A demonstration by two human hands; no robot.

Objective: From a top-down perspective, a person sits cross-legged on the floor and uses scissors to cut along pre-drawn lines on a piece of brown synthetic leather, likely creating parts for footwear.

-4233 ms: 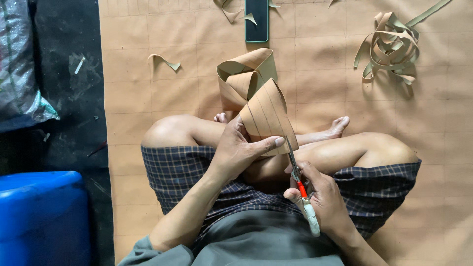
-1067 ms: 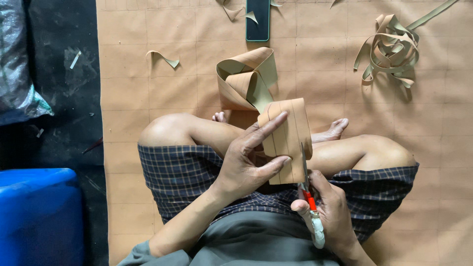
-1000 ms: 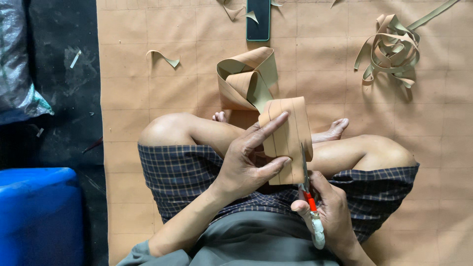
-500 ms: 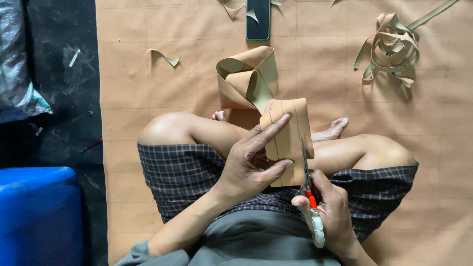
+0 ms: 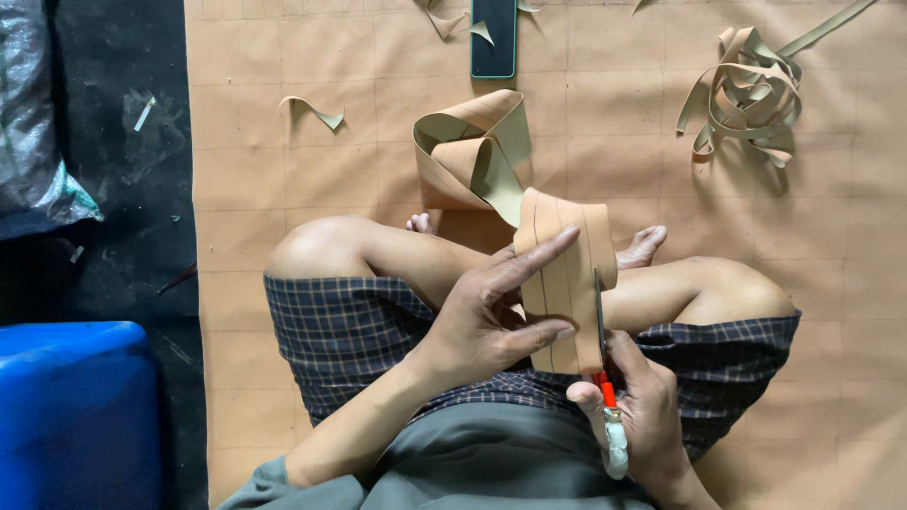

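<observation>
Tan strip, scissors in hands

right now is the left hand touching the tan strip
Touching. The head view shows the left hand gripping the tan strip, fingers pressed flat across its face.

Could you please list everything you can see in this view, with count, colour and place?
Wide tan leather-like strip: one, held over the lap, far end coiled.
Orange-handled cutter: one, at the strip's right edge.
Tangle of thin tan strips: one, top right.
Dark flat phone: one, top centre.
Curled tan offcut: one, upper left.
Tan gridded floor sheet: one, beneath everything.
Blue plastic bin: one, bottom left.
Left hand: grip on the strip.
Right hand: grip on the cutter.
</observation>
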